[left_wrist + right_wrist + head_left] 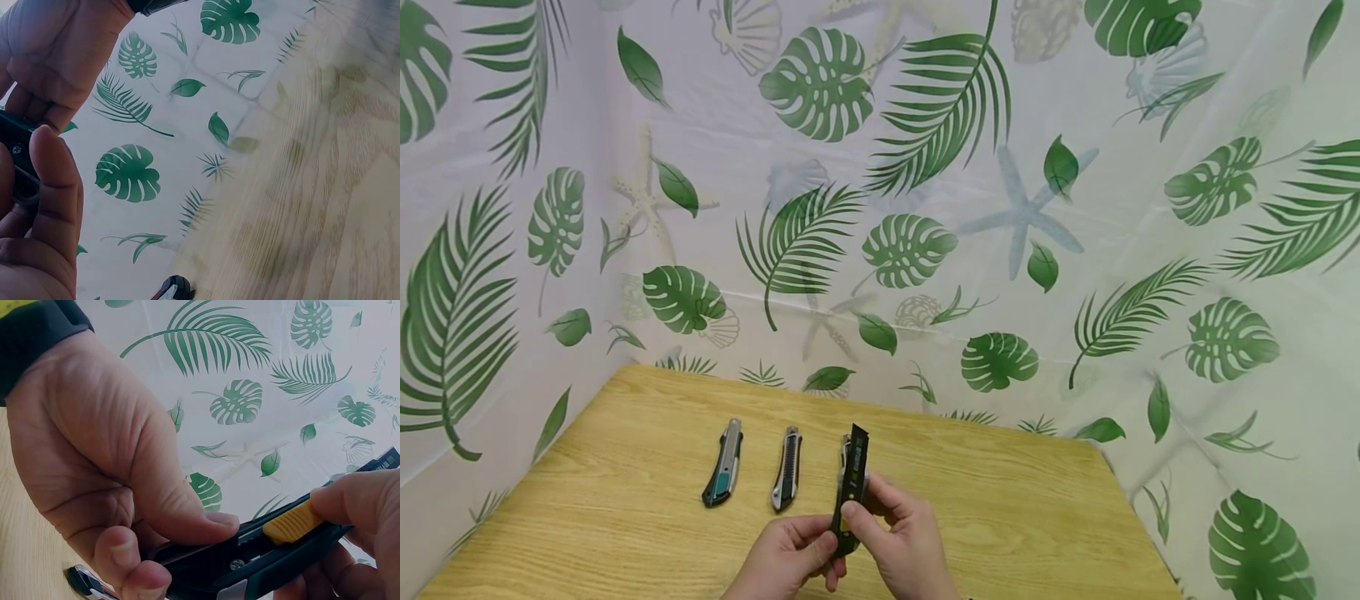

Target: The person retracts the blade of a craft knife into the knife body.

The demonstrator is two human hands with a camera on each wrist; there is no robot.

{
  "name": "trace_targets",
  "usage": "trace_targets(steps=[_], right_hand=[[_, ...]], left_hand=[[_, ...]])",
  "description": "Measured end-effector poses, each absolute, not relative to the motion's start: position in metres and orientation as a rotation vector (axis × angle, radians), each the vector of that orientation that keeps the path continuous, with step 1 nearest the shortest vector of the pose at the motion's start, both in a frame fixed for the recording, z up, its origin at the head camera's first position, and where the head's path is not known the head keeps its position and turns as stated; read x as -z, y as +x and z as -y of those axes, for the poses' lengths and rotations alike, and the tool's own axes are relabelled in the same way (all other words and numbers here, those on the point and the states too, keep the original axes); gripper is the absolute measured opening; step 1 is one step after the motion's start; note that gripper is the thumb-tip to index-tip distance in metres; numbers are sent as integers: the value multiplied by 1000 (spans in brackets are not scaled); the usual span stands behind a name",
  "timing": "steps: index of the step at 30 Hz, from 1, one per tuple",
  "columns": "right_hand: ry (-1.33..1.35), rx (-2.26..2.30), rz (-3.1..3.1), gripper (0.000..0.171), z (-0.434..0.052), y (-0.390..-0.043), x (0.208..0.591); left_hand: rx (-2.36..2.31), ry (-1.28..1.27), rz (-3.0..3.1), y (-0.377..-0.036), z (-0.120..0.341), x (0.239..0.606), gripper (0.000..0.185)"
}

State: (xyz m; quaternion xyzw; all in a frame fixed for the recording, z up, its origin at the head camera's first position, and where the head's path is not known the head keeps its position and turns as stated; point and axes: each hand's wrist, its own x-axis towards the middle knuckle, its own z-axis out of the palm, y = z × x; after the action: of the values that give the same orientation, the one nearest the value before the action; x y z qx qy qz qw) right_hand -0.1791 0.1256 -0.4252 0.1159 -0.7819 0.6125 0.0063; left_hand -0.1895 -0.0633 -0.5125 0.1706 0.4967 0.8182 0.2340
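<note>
Both hands hold a dark utility knife [853, 471] with a long black blade [858, 446] extending away from me. My left hand [787, 553] grips the butt end between thumb and fingers. Farther up the handle, my right hand [904, 533] pinches the body, its thumb on the yellow slider [290, 522]. The right wrist view shows the left hand [106, 456] at the butt and the right thumb [356, 494] at the slider's front. In the left wrist view, the knife [17, 144] is partly cut off by the frame edge.
On the wooden table [632, 467] lie a grey and teal utility knife [722, 467] and a silver and black one [787, 471]. Another silver-tipped knife [846, 448] is mostly hidden behind the held one. Leaf-patterned sheeting [925, 317] hangs around the table's far and side edges.
</note>
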Motion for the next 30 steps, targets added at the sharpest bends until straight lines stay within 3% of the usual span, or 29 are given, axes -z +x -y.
trace_targets(steps=[16, 30], right_hand=[[469, -2111, 2460, 65, -128, -184, 431], [531, -2010, 2499, 66, -128, -185, 437]], left_hand=[[-2305, 368, -1399, -184, 60, 501, 42], [-2303, 260, -1528, -185, 58, 500, 49]])
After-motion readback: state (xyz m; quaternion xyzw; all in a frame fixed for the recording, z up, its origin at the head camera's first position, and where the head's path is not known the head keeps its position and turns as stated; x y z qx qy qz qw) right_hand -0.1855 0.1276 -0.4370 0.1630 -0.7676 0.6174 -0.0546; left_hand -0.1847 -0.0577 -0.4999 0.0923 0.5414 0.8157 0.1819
